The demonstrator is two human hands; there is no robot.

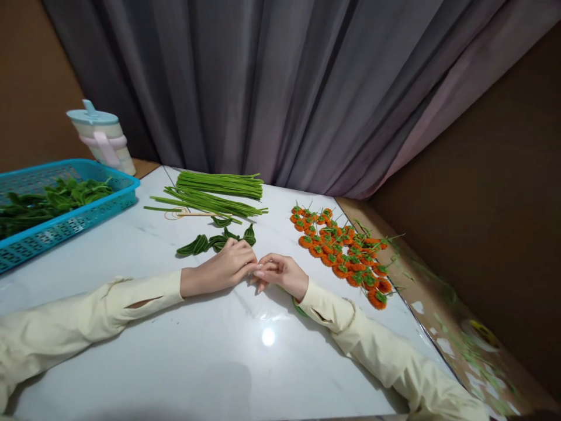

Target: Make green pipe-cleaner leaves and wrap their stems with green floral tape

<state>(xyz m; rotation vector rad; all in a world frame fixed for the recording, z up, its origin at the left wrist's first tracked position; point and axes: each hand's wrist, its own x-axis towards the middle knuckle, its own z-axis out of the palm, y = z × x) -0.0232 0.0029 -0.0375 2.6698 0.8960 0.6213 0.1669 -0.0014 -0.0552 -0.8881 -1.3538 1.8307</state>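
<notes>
My left hand (221, 270) and my right hand (280, 273) rest on the white marble table (175, 345), fingertips touching in the middle. Both have their fingers curled and pressed together; what they pinch, if anything, is hidden. Just beyond my left hand lie several folded green pipe-cleaner leaves (217, 240). Straight green pipe cleaners (219, 186) lie in bundles farther back, with a thin wooden stick (197, 214) beside them. To the right of my right hand sits a cluster of orange fuzzy flowers with green centres (342, 251). A bit of green shows under my right wrist.
A blue plastic basket (70, 222) with green leaf shapes stands at the left. Behind it is a pale lidded jug (105, 140). Grey curtains hang at the back. The table's right edge runs along a brown patterned surface (456, 333).
</notes>
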